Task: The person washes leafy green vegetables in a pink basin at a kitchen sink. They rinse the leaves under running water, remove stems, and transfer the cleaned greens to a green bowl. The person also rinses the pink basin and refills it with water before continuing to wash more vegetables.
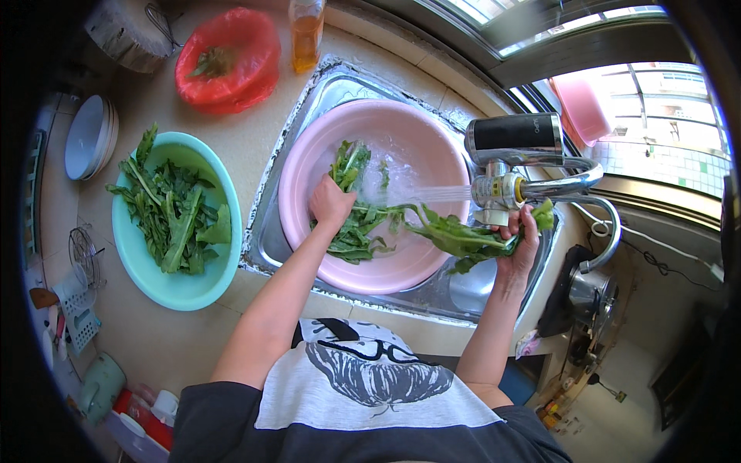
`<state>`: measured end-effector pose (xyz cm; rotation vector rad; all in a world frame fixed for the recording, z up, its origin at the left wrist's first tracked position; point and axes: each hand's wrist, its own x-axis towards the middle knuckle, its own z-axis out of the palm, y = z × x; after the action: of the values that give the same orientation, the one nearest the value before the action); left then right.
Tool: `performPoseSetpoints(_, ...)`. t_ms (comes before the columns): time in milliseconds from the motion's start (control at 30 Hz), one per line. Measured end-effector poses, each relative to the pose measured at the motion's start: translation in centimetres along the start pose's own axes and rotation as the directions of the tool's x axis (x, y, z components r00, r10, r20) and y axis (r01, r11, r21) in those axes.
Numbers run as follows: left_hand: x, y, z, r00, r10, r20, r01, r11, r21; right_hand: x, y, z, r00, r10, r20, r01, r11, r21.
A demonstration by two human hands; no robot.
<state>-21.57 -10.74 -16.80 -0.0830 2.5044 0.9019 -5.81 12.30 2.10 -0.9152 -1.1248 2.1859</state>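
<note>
A pink basin [309, 255] sits in the metal sink, with leafy greens [351, 239] and splashing water inside. Over its left part, my left hand [332, 202] is closed around some of these greens, their leaves showing above and below the fist. To the right, beneath the faucet [498, 189], my right hand [522, 243] grips a long green leaf [463, 235]. That leaf reaches leftward over the basin's rim, and its pale end pokes out above my fingers. A stream of water [444, 194] runs from the faucet into the basin, between my hands.
Left of the sink [270, 224] stands a mint-green basin [123, 247] heaped with greens. Behind it lie a red plastic bag [239, 65] and a bottle of amber liquid [307, 35]. Stacked bowls [86, 139] stand far left. A pot [593, 289] is at the right.
</note>
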Motion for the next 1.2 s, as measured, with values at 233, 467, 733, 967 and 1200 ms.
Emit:
performPoseSetpoints(233, 1.7, -2.5, 1.0, 0.967, -0.069, 0.245, 0.206, 0.778, -0.594, 6.3, 14.8, 1.6, 0.983, 0.169, 0.065, -0.019, 0.454, -0.891)
performPoseSetpoints(467, 1.9, -2.0, 0.3, 0.891, -0.087, 0.446, 0.432, 0.468, -0.771, 9.3, 23.5, 3.6, 0.905, 0.086, 0.415, 0.424, -0.178, -0.888)
performPoseSetpoints(733, 2.4, -2.1, 0.7, 0.915, -0.119, 0.385, 0.368, 0.637, -0.677, 8.4, 20.6, 0.3, 0.756, 0.023, 0.654, 0.647, -0.179, -0.742)
performPoseSetpoints(967, 2.6, -2.5, 1.1, 0.911, -0.099, 0.4, 0.382, 0.568, -0.729, 5.5, 19.2, 1.6, 0.599, 0.4, 0.694, 0.752, 0.015, -0.659)
performPoseSetpoints(1200, 2.8, -2.6, 1.2, 0.886, -0.141, 0.442, 0.442, 0.545, -0.713, 9.5, 19.5, 0.3, 0.948, 0.303, 0.099, -0.131, 0.654, -0.745)
